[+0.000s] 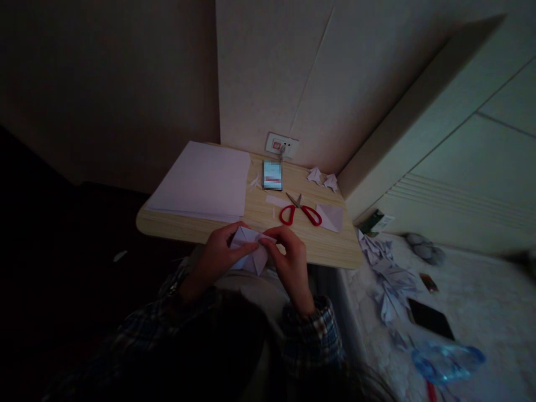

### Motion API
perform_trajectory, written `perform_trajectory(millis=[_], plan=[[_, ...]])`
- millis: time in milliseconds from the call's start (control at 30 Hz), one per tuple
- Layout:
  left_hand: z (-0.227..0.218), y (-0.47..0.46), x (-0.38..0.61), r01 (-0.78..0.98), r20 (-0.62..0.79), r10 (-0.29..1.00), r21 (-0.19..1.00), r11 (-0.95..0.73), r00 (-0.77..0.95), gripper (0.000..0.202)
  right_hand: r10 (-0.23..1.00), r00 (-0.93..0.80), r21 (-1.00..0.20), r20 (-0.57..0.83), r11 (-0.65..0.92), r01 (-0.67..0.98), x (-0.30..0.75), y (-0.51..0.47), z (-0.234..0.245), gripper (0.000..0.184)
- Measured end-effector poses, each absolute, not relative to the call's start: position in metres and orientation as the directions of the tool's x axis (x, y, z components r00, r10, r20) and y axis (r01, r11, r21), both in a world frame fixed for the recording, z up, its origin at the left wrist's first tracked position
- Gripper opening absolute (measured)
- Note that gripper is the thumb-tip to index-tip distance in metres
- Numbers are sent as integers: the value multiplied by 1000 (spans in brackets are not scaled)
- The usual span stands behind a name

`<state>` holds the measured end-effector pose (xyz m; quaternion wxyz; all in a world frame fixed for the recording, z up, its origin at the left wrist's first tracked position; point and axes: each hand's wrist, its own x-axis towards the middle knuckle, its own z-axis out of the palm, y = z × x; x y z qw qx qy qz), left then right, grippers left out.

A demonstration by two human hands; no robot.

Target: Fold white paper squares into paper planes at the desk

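Observation:
A partly folded sheet of white paper (248,237) is held between both hands, just off the front edge of the small wooden table (259,226). My left hand (221,252) grips its left side, thumb pressed on the front. With thumb and fingers pinched, my right hand (290,254) holds the paper's right corner. Beyond the hands lie open scissors (298,206) with red handles. Right of them rests a creased square of paper (330,216). A large stack of white paper (205,178) covers the table's left side.
A lit phone (272,175) lies below a wall socket (282,145). Two folded paper figures (314,175) sit at the back right, and paper scraps (254,180) lie near the stack. On the bed (481,301) are several folded papers (393,273), a dark tablet-like object (430,318) and blue plastic (447,362).

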<state>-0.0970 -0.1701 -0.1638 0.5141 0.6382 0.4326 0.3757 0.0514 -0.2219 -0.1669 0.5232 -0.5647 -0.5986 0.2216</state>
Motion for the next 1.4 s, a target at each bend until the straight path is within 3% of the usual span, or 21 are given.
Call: perform_trajectory(millis=[400,533,733,1000,1200,1300,1400], plan=[[-164,-172,-94,207,42,951,972,-109,306,23,891,199,-833,407,272,482,49,-223,-164,17],[-164,-171,-95,297,96,937,933,-202,335,23,921,159,-848,355,245,470,48,-223,-165,13],[-161,-173,-95,351,130,906,892,-283,402,23,922,128,-818,366,253,516,46,-226,-165,20],[-164,-172,-96,309,80,956,936,-169,281,21,927,152,-833,343,225,506,50,-224,-165,17],[-172,-166,-97,224,-2,905,969,-103,426,25,913,221,-850,342,200,488,53,-225,-170,15],[-176,-165,-98,196,-27,928,979,-49,370,27,909,191,-854,371,253,454,54,-224,-169,5],[-177,-165,-101,114,-43,961,993,12,272,31,887,80,-789,455,360,497,58,-226,-165,20]])
